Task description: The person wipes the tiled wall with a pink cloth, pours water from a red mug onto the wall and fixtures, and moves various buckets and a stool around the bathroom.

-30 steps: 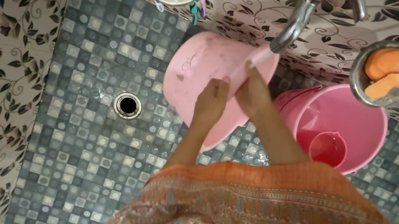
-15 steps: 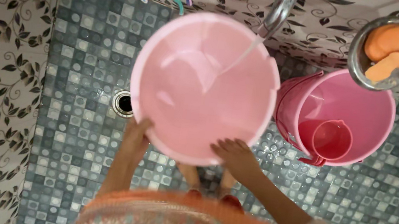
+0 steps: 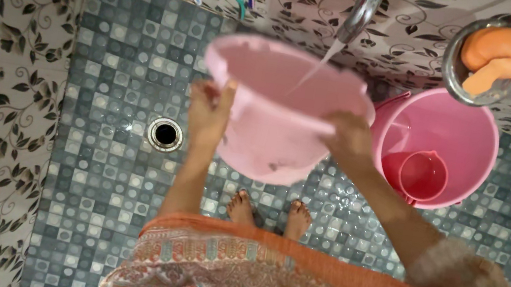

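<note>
Pale pink round plastic tub held off the floor under the steel tap, tilted so the thin water stream fell inside it. The left hand was closed over the tub's left rim and the right hand over its right rim, opposing grips steadying the tilt. Just right of the tub stood a deeper pink plastic bucket containing a small pink mug. A round floor drain lay left on the grey mosaic-tiled floor.
</note>
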